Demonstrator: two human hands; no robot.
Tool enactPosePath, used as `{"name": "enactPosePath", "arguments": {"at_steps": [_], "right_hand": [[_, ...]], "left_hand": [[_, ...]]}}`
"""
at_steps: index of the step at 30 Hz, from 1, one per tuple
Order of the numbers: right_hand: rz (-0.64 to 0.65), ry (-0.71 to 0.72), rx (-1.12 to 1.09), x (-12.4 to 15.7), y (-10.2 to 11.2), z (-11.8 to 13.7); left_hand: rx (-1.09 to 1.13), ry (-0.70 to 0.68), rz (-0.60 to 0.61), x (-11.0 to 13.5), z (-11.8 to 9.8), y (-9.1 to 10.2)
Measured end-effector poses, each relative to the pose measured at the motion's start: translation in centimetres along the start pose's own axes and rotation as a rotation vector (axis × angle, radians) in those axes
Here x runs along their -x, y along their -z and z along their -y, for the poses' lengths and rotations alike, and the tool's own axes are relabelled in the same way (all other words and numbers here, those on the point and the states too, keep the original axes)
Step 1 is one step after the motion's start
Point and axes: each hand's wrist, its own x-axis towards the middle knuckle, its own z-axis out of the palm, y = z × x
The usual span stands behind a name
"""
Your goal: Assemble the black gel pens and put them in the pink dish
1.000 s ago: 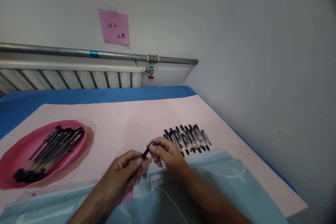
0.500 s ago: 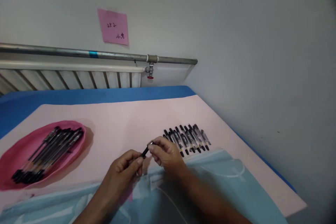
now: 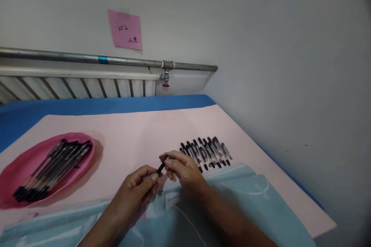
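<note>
Near the front edge of the table I hold a short black pen part (image 3: 161, 167), tilted up to the right. My left hand (image 3: 138, 186) is closed around its lower end, thumb on top, and hides the rest of it. At the upper end, the thumb and fingers of my right hand (image 3: 184, 170) pinch the tip, where a small pale bit shows. Just beyond my right hand lie several black-and-clear pens (image 3: 204, 154) side by side in a slanted row. Further left, more long pens (image 3: 58, 170) are heaped in a pink oval tray (image 3: 17, 158).
A pale pink sheet (image 3: 139, 131) covers the blue table (image 3: 116, 105). Light blue patterned cloth (image 3: 246, 197) lies along the near edge, beneath my forearms. A grey wall (image 3: 290, 85) borders the right side; a radiator (image 3: 110, 87) and metal pipe (image 3: 63, 56) run behind.
My right fingers have shifted slightly at the pen part's upper end, the index finger now reaching further over it. My left hand keeps its grip. Tray and pen row are unchanged.
</note>
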Motion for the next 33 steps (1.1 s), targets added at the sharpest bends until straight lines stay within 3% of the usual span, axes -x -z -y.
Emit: {"name": "enactPosePath", "arguments": {"at_steps": [4,9,14,19,23,28,33], "right_hand": [[-0.087,-0.029,0.010,-0.16,-0.09,0.00],[-0.052,-0.063,-0.069,-0.24,-0.09,0.22],[-0.107,-0.036,-0.008,-0.32,0.06,0.17],[-0.056,-0.050,-0.063,-0.31,-0.06,0.26],[-0.122,-0.051,-0.027,-0.29,-0.13,0.13],[-0.055,-0.075,-0.082,-0.42,0.17,-0.17],[-0.084,-0.095,-0.051,-0.57,0.36,-0.36]], "left_hand": [[-0.024,-0.028,0.005,0.02,0.01,-0.01],[-0.014,-0.010,-0.004,0.02,0.06,0.05],[-0.037,-0.041,0.000,-0.06,0.16,0.13],[-0.031,-0.043,-0.006,-0.22,0.37,0.22],[-0.044,-0.076,0.004,-0.39,0.60,0.44],[-0.080,-0.070,-0.006,-0.31,0.32,0.46],[-0.133,-0.082,-0.015,-0.11,0.19,0.56]]}}
